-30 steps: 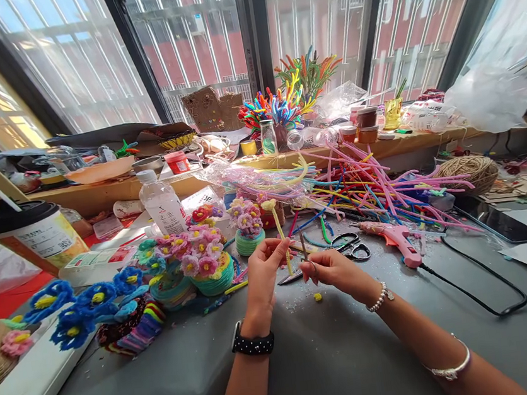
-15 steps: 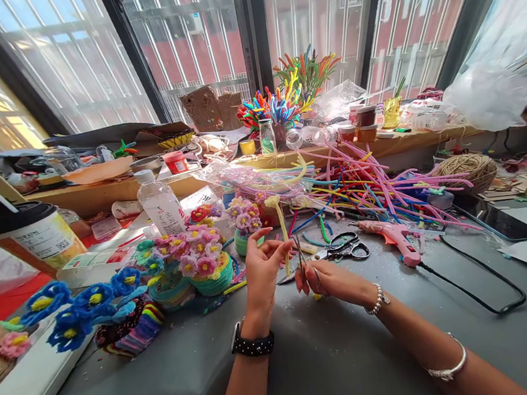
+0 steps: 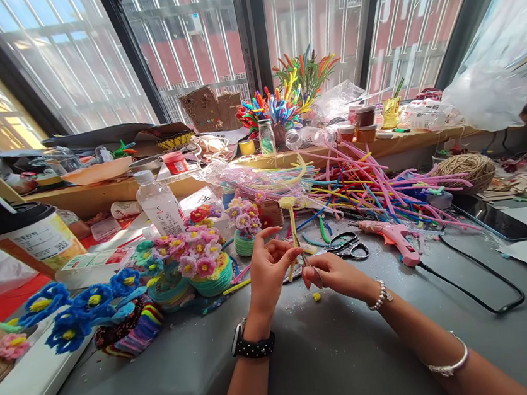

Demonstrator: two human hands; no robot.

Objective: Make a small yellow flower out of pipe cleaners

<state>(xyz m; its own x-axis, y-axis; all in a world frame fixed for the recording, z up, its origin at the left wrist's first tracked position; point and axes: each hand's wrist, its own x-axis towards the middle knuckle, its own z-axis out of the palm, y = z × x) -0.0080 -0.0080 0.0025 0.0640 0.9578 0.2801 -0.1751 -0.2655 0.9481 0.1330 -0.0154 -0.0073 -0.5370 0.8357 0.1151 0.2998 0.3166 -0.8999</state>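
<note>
My left hand [image 3: 268, 271] pinches a yellow pipe cleaner [image 3: 292, 224] by its lower part; the stem stands nearly upright with a coiled knob at the top. My right hand [image 3: 332, 273] sits just to its right, closed on small scissors [image 3: 304, 257] whose blades touch the stem near my left fingertips. A tiny yellow scrap [image 3: 316, 296] lies on the grey table [image 3: 338, 354] below my right hand. The left wrist wears a black watch, the right a bead bracelet.
Pipe-cleaner flower pots [image 3: 204, 264] and blue flowers [image 3: 74, 308] stand at left, with a water bottle [image 3: 158, 203] and a lidded cup [image 3: 25, 237]. Black scissors [image 3: 349, 246], a pink glue gun [image 3: 394, 239] with its cord, loose pipe cleaners [image 3: 367, 189] and a twine ball [image 3: 467, 171] lie right.
The yellow stem has swung upright and shifted slightly right. My hands drew closer together, and the scissors came in against the stem.
</note>
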